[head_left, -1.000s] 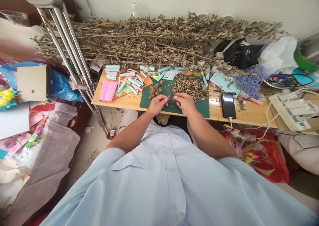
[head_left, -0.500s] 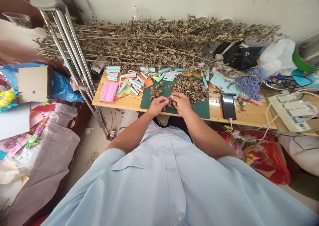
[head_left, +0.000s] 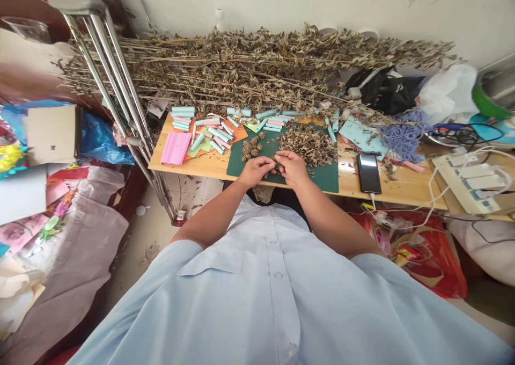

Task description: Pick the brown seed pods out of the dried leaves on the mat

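Observation:
My left hand [head_left: 256,172] and my right hand [head_left: 291,169] meet over the front of a green cutting mat [head_left: 328,178]. Both are closed, thumbs and fingers pinched together. A small brownish bit of dried leaf shows between the fingertips, mostly hidden by them. Just behind my left hand, several rough brown balls of dried leaf [head_left: 251,148] are clustered on the mat. A loose heap of dried leaves [head_left: 308,144] spreads behind and to the right of my right hand.
Rolled blue and pink paper tubes [head_left: 220,135] and a pink paper stack [head_left: 176,148] lie left. Long dried plant stalks [head_left: 225,72] fill the back. On the right are a phone [head_left: 369,173], purple yarn [head_left: 406,134] and a power strip [head_left: 469,180]. Crutches [head_left: 120,86] stand left.
My fingertips have shifted slightly against each other, and the bit between them shows less. Both hands stay over the same part of the mat.

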`<state>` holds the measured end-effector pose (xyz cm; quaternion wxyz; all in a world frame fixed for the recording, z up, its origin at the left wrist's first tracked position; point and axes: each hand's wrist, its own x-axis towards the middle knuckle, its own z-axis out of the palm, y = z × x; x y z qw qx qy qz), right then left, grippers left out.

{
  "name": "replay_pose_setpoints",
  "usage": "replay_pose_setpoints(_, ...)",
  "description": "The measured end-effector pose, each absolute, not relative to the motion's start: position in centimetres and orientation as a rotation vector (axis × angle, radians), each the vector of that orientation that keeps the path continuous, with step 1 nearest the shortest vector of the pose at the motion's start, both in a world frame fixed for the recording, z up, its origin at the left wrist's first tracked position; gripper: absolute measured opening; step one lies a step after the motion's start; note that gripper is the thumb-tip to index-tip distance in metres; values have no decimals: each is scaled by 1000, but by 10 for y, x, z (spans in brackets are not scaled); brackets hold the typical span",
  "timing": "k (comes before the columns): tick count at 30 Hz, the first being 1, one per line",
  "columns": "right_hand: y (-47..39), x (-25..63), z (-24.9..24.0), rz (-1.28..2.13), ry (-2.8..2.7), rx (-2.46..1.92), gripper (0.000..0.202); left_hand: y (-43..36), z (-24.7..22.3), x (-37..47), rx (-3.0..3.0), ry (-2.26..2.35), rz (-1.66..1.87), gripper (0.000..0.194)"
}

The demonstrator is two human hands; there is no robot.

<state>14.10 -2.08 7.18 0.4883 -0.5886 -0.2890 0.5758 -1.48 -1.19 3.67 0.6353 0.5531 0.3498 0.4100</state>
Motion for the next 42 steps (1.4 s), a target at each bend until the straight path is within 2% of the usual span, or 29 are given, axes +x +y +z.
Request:
replay_pose_setpoints(10, -19, 151, 68, 1332, -734, -1427, 38, -13, 34, -12, 1218, 896, 971, 31)
replay_pose_setpoints(26, -23, 156, 61, 1234, -834, -1512, 28, -17, 45, -13, 1381, 834, 1047, 24)
replay_pose_setpoints(35, -21, 160, 60, 1305, -809, -1455, 34, -17, 39, -11, 1361, 897, 1117, 20)
replay_pose_setpoints(39, -26, 161, 68, 1322, -820, -1441, 35, -16, 39, -10, 1215, 916, 1096, 24)
replay_pose_setpoints(42, -37, 162, 76, 1461, -956, -1395, 34, -15, 37, -10, 1100, 901, 1047, 28)
